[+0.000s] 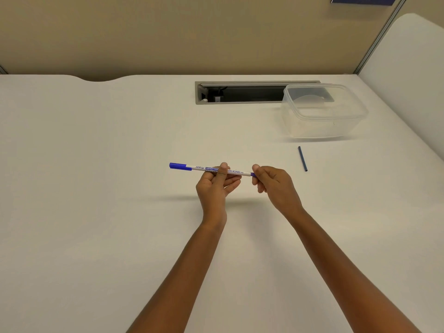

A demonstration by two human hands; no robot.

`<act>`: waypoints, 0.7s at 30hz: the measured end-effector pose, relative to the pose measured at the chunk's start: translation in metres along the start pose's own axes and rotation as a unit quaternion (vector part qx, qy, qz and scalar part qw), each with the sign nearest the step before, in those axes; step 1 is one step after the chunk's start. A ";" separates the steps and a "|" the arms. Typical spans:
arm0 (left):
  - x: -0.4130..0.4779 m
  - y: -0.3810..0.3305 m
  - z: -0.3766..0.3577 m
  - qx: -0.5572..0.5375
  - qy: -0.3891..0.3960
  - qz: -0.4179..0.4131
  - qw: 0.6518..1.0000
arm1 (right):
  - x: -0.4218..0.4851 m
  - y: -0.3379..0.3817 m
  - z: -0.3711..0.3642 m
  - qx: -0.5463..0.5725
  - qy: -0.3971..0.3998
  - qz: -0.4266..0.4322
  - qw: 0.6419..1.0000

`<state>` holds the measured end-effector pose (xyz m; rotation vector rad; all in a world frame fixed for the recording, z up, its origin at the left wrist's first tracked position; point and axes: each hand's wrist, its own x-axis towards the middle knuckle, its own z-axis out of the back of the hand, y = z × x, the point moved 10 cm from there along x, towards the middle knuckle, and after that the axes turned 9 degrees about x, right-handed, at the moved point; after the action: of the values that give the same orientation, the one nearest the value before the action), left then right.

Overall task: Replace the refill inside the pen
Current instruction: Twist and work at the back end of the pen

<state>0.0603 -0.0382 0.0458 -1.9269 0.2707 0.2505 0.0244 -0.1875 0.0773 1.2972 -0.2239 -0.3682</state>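
Above the table point(96, 164), pen point(206, 169) crosswise (cap leftward), pinched by both hands, seemingly.

A clear plastic container point(324, 111) sits on the white table point(96, 164), beside a cable slot point(240, 92).

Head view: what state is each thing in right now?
Pen: capped, held level above the table.
Left hand: gripping the pen's middle.
Right hand: pinching the pen's blue end.
Refill: lying loose on the table.
Plastic box: lidless, empty.

pen point(211, 169) end plug hidden in right hand point(271, 182); sign point(364, 0) cropped.
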 end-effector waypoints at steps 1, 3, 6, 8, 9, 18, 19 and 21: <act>0.000 0.000 0.000 0.000 -0.001 0.001 1.000 | 0.001 -0.005 -0.001 0.020 0.004 -0.029 0.999; -0.001 0.001 0.001 0.002 -0.003 0.003 1.000 | 0.000 -0.015 -0.007 0.066 0.024 -0.094 0.993; -0.001 0.002 0.002 0.001 -0.007 0.005 1.000 | -0.003 -0.018 -0.012 0.076 0.043 -0.113 0.990; 0.000 0.002 0.004 0.000 -0.010 0.005 1.000 | -0.004 -0.013 -0.011 0.053 0.040 -0.074 0.995; 0.000 0.001 0.004 0.000 -0.011 0.005 1.000 | -0.004 -0.010 -0.010 0.044 0.039 -0.050 0.997; 0.000 0.003 0.004 -0.005 -0.005 0.007 1.000 | -0.007 0.008 -0.007 -0.101 0.036 0.058 0.992; -0.001 0.004 0.003 -0.008 -0.003 0.009 1.000 | -0.007 0.007 -0.007 -0.105 0.034 0.056 0.992; -0.001 0.004 0.001 -0.007 0.003 0.010 1.000 | -0.007 0.007 -0.007 -0.101 0.021 0.051 0.993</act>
<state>0.0579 -0.0388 0.0425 -1.9397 0.2916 0.2608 0.0213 -0.1775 0.0823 1.0888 -0.2110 -0.2680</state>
